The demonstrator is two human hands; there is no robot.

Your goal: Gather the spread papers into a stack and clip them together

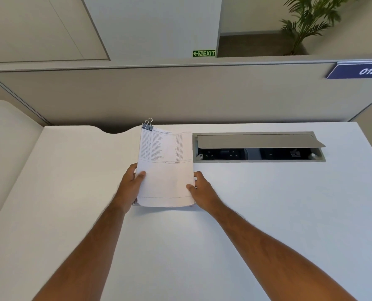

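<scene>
Papers: light, floppy, clipped by binder clip at far-left corner; gripped at both lower side edges, left hand, right hand; best supported underneath, above counter.

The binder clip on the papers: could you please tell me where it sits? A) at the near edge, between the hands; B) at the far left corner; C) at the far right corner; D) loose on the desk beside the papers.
B: the binder clip grips the far left corner of the papers, while the left hand and right hand hold the near sides.
</scene>
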